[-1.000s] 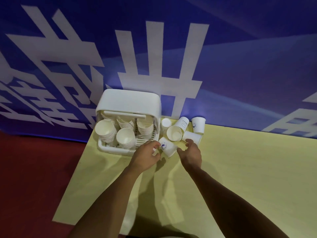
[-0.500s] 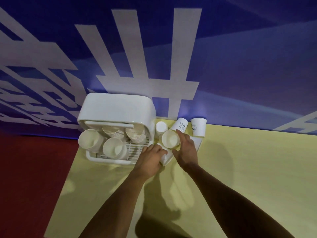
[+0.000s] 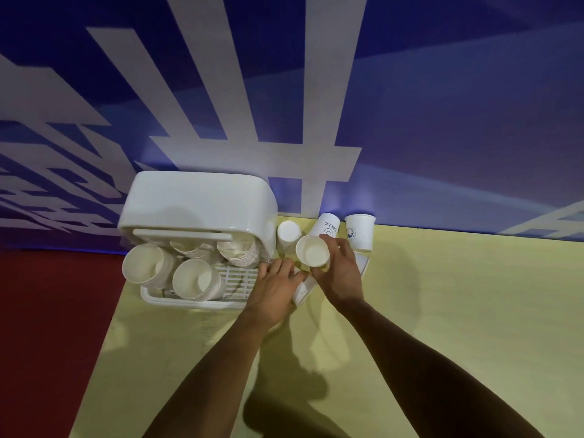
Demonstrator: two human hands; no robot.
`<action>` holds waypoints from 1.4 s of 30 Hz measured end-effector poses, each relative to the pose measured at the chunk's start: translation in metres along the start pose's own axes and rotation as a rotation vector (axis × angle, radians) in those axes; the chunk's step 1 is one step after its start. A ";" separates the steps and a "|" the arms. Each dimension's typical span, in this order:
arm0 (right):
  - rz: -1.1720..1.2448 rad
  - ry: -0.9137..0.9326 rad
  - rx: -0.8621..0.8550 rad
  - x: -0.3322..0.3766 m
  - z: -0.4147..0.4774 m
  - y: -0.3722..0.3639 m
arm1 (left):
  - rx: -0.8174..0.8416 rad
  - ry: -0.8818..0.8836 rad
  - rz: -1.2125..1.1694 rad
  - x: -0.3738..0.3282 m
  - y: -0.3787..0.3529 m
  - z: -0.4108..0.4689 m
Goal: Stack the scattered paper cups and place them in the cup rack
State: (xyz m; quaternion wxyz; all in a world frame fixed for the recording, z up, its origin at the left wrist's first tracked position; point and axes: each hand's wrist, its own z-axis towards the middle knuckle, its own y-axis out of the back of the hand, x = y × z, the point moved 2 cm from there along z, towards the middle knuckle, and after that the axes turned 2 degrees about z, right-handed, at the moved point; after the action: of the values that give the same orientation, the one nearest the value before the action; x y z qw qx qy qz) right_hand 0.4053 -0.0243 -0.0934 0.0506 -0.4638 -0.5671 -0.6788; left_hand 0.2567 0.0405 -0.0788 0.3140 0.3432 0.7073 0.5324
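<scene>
A tilted cup (image 3: 313, 255) is gripped in the right hand (image 3: 343, 275) and a lying cup (image 3: 301, 289) in the left hand (image 3: 276, 290), so the far upright cup (image 3: 360, 232) could be knocked over if bumped.

In the middle of the frame, your loose white paper cups (image 3: 312, 255) look matt and smooth. The white moulded plastic cup rack (image 3: 177, 303) at centre left has a smooth, glossy lid (image 3: 196, 203) catching soft highlights, and a slatted plastic grid (image 3: 240, 279) in its tray. The pale yellow table top (image 3: 442, 311) at lower right reads matt and even. Along the top, the blue and white printed banner (image 3: 442, 121) looks smooth with a faint sheen; the dark red floor (image 3: 47, 311), lower left, is matt.
</scene>
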 end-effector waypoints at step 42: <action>0.115 0.046 -0.091 0.054 -0.065 0.021 | -0.372 0.727 -0.747 0.033 0.033 -0.089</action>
State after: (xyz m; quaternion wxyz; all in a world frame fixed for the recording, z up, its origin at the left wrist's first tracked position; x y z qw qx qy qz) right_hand 0.3502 -0.0602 -0.0366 0.0812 -0.4819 -0.5067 -0.7103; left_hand 0.1713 0.0264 -0.0282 0.2726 -0.1982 0.7377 0.5849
